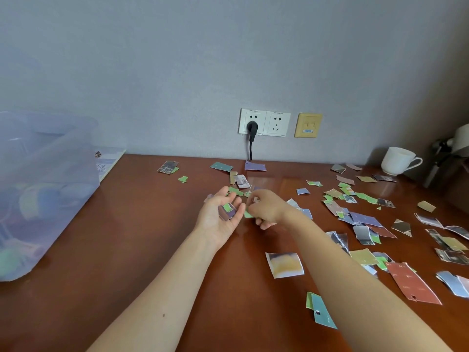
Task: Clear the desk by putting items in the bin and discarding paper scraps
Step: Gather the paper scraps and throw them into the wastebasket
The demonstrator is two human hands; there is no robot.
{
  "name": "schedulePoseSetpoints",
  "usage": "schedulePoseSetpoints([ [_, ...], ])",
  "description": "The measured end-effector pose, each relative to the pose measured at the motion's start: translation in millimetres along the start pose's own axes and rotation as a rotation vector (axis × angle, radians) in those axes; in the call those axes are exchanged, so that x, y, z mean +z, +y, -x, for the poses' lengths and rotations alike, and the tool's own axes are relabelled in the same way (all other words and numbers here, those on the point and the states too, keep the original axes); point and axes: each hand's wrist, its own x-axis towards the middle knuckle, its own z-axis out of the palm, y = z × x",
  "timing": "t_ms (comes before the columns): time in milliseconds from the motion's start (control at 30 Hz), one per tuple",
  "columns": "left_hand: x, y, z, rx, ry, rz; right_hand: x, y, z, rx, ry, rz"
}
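Note:
My left hand (220,214) is palm up over the middle of the brown desk (152,237), cupping a few paper scraps (227,211). My right hand (266,208) is right beside it, fingers pinched on a small green scrap (248,214). Several torn colourful scraps (360,219) lie scattered over the right half of the desk, with more near the wall (254,166). A translucent plastic bin (43,189) with items inside stands at the left edge.
A white cup (398,160) stands at the back right, next to a lamp base (441,158). Wall sockets (264,122) with a black plug and cord are behind the desk. A flat printed sheet (109,161) lies behind the bin.

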Motion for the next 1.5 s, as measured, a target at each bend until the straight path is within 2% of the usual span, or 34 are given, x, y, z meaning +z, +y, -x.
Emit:
schedulePoseSetpoints([
  [200,2,13,20,0.002,0.105,0.054,13,-12,21,0.036,0.022,-0.704],
  [300,-6,22,42,0.01,0.122,0.056,27,-27,38,0.049,-0.024,-0.901],
  [400,-19,37,72,0.05,0.117,0.072,50,-47,58,0.027,-0.179,-1.01],
  [567,-61,71,130,0.144,0.134,0.103,102,-83,91,-0.018,-0.359,-1.053],
  [867,-160,134,244,0.378,0.23,0.105,229,-152,161,-0.067,-0.68,-0.981],
  [1167,-264,155,348,0.581,0.434,0.122,352,-186,234,-0.068,-0.927,-0.818],
  [1300,-323,152,377,0.603,0.552,0.107,412,-177,260,-0.003,-0.999,-0.785],
  [1500,-414,123,388,0.506,0.701,0.193,503,-133,270,0.215,-1.019,-0.645],
])
